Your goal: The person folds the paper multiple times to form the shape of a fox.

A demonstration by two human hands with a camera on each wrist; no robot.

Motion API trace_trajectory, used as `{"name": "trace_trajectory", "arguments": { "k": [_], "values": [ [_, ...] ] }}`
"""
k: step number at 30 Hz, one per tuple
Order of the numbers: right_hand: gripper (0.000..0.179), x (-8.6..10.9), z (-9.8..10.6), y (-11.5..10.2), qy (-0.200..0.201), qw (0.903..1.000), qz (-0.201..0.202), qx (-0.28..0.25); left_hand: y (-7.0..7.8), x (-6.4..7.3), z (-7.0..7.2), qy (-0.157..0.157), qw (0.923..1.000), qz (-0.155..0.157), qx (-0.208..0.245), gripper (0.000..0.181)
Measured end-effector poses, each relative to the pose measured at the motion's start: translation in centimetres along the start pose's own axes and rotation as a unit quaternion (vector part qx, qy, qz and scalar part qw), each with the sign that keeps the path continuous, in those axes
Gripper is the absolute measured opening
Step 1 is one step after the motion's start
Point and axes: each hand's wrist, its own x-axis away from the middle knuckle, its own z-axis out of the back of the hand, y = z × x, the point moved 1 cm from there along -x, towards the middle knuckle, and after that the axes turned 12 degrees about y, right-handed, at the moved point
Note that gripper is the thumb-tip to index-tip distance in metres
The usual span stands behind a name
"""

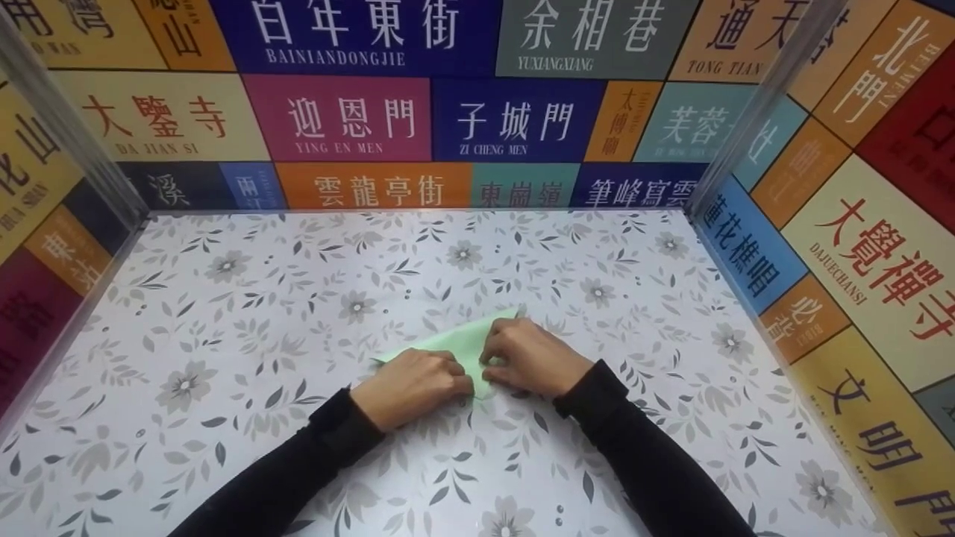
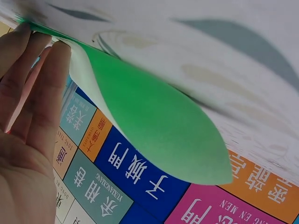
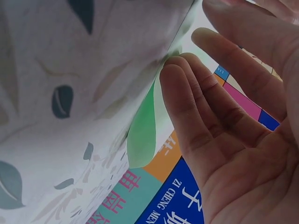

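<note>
A sheet of light green paper (image 1: 455, 339) lies on the floral surface, folded over, its far side curving up off the surface. My left hand (image 1: 418, 384) holds its near left part, fingertips bunched at the edge. In the left wrist view, the paper's loose green flap (image 2: 154, 121) bows out beyond the left hand (image 2: 28, 121). My right hand (image 1: 533, 354) rests at the right part of the paper. The right wrist view shows the right hand (image 3: 233, 126) with its fingers extended, fingertips touching the paper (image 3: 142, 135), and thumb apart from the index finger.
The white table surface (image 1: 246, 447) carries a grey leaf and flower print. Upright panels with coloured Chinese place-name blocks enclose it: a back panel (image 1: 336, 119), a left panel (image 1: 37, 298) and a right panel (image 1: 865, 246). Clear corner strips (image 1: 761, 97) join them.
</note>
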Motion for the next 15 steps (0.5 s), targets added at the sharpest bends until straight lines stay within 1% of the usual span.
{"name": "trace_trajectory", "arguments": {
  "k": [6, 10, 15],
  "values": [
    [0.013, -0.1, 0.0, 0.03, -0.003, 1.0, -0.006, 0.0, 0.1, 0.06, 0.18, 0.008, 0.9997, -0.015, -0.016, 0.01],
    [0.013, -0.08, -0.08, 0.07, -0.004, 1.0, -0.006, -0.002, 0.13, 0.25, 0.16, 0.018, 0.999, -0.03, -0.027, 0.011],
    [0.013, 0.07, -0.2, 0.03, -0.004, 1.0, -0.001, -0.002, 0.2, 0.35, 0.0, 0.025, 0.9989, -0.03, -0.027, 0.011]
  ]
}}
